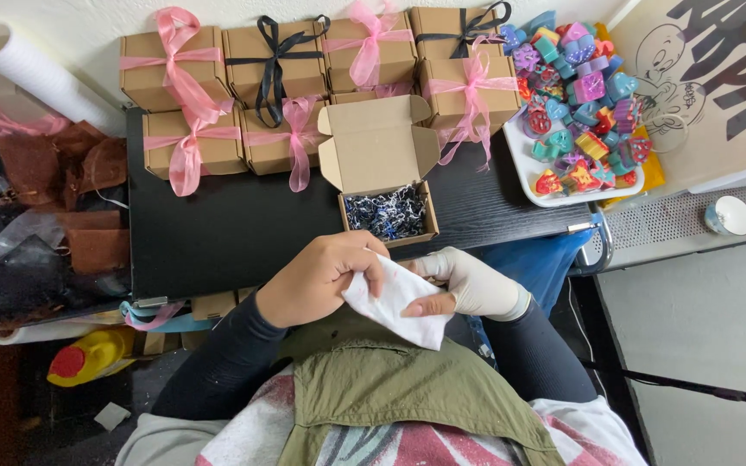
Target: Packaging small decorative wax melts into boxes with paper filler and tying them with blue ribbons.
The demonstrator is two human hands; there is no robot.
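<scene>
Behind the hands, several brown cardboard boxes tied with pink or black ribbon (218, 95) stand finished, while one open cardboard box (388, 211) holds only dark shredded filler. Bare left hand (321, 278) and white-gloved right hand (472, 283) both pinch a white tissue sheet (396, 302) just before it.

We see a white cloth (395, 302), a white glove on our right hand (472, 283), brown boxes (278, 65) tied with pink and black ribbons, a black tabletop (218, 233), and multicoloured pieces on a white tray (533, 185).
</scene>
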